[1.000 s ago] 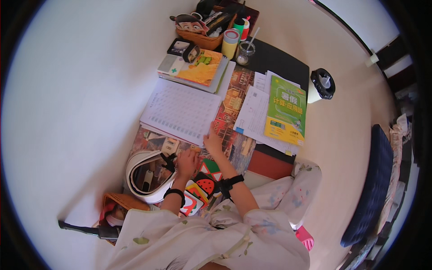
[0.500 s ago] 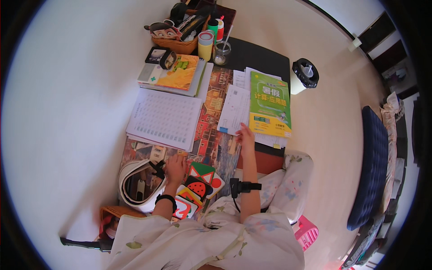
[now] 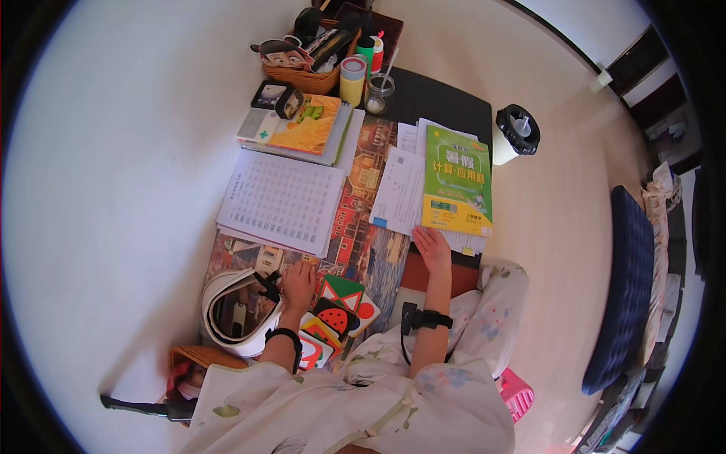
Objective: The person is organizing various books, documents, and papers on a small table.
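While the right hand (image 3: 432, 248) extends its fingers, slightly apart, over the lower edge of clipped papers (image 3: 398, 181) beside a green-and-yellow workbook (image 3: 458, 181), the left hand (image 3: 299, 281) curls near picture cards (image 3: 334, 316); whether it pinches anything, I cannot tell. Farther out lie printed sheets (image 3: 280, 197) and stacked books (image 3: 306, 129).

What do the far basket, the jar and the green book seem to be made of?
Basket: probably wicker, matte, by its brown weave. Jar: glass or clear plastic, glossy; its wall is see-through. Book: likely paper, smooth cover, thin and printed.
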Available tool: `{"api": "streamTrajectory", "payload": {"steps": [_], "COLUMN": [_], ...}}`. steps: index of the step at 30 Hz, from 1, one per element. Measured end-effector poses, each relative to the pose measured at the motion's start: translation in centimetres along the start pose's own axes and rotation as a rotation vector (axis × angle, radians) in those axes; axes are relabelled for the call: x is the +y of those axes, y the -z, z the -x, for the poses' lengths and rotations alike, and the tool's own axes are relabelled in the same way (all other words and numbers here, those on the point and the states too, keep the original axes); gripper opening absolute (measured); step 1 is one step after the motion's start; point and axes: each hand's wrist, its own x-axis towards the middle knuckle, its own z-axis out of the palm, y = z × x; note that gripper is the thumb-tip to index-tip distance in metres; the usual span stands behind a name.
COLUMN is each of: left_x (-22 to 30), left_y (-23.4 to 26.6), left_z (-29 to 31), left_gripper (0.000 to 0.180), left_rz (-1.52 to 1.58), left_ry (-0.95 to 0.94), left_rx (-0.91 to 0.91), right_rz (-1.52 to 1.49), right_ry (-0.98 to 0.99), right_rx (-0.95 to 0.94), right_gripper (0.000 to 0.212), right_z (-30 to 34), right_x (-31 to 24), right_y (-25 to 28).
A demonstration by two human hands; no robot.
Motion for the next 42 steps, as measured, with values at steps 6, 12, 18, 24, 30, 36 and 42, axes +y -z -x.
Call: {"api": "streamTrajectory", "payload": {"steps": [6,12,18,24,30,36,42], "left_x": [0.1,0.1,0.1,0.2,0.5,0.3,0.2], "left_y": [0.2,0.2,0.0,0.3,0.2,0.3,0.3], "left_z": [-0.2,0.0,-0.1,-0.2,-0.1,-0.2,-0.1], "left_gripper": [0.01,0.01,0.01,0.01,0.01,0.01,0.01], "left_rz": [0.024,0.038,0.044,0.031,0.005,-0.027,-0.017], "left_ry": [-0.006,0.013,-0.007,-0.006,0.006,-0.007,-0.01], "left_rx": [0.003,-0.011,0.014,0.011,0.005,-0.012,-0.022], "right_rz": [-0.131,-0.346,-0.366,-0.117,-0.059,-0.092,0.299], "right_ry": [0.065,0.034,-0.014,-0.204,-0.288,-0.294,-0.278], "right_rx": [0.102,0.057,0.012,-0.321,-0.213,-0.313,-0.2], "right_gripper": [0.033,0.027,0.026,0.04,0.043,0.043,0.043], "right_z": [0.1,0.4,0.3,1.0,0.7,0.3,0.4], "right_x": [0.4,-0.5,-0.9,-0.3,3.2,2.2,2.4], "right_y": [-1.1,-2.0,-1.0,-2.4,-5.2,-3.5,-4.0]}}
